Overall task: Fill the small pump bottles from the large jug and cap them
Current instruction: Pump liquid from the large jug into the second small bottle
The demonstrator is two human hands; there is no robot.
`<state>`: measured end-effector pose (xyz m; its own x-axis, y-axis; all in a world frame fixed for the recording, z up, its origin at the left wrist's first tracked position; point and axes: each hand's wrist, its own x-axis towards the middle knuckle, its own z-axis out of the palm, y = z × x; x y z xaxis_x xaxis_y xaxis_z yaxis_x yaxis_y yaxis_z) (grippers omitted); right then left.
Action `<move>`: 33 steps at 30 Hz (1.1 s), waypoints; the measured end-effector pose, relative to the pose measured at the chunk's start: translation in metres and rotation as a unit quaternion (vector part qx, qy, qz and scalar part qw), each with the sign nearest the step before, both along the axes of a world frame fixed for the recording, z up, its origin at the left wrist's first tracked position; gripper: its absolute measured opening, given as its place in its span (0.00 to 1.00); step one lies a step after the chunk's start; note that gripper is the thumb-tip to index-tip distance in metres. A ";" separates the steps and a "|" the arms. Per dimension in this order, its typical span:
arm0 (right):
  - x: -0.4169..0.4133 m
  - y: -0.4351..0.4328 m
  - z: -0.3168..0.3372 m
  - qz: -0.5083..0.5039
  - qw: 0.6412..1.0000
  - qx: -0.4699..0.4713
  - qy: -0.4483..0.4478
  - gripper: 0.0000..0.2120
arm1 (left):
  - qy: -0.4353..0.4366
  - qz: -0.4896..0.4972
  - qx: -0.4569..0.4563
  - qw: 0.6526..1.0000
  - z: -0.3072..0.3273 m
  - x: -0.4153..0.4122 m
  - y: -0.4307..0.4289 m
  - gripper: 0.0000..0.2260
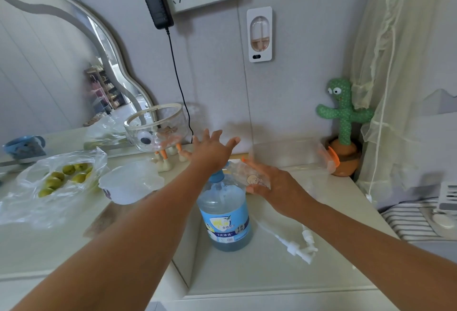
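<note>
Far left of the jug [225, 214], a bag of green fruit [66, 177] is sitting out of the way. Left hand [212, 150] is hovering just behind the jug's blue cap [218, 176], fingers spread, gripping nothing; probably going for the cap, not yet off. Right hand [274, 187] is holding a small clear bottle [249, 177] just right of the cap, fingers seemingly wrapping it, blur hiding detail. Pump heads [300, 249] are lying loose right of the jug, likely waiting for capping.
</note>
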<state>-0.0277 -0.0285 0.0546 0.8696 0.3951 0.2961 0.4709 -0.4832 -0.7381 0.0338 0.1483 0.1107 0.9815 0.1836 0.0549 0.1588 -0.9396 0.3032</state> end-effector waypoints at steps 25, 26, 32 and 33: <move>-0.006 0.003 0.001 0.003 1.000 0.019 0.013 0.28 | 0.005 -0.050 -0.017 0.999 0.012 -0.012 -0.004 0.28; -0.007 0.002 0.004 0.004 1.000 0.020 0.012 0.30 | 0.004 -0.047 -0.030 0.998 0.015 -0.013 -0.004 0.28; -0.005 -0.001 0.008 -0.016 0.999 0.029 0.003 0.25 | 0.004 -0.038 -0.043 0.998 0.024 -0.010 -0.004 0.31; -0.004 -0.003 0.008 -0.015 1.000 0.020 -0.002 0.23 | 0.003 -0.038 -0.045 0.998 0.024 -0.008 -0.003 0.31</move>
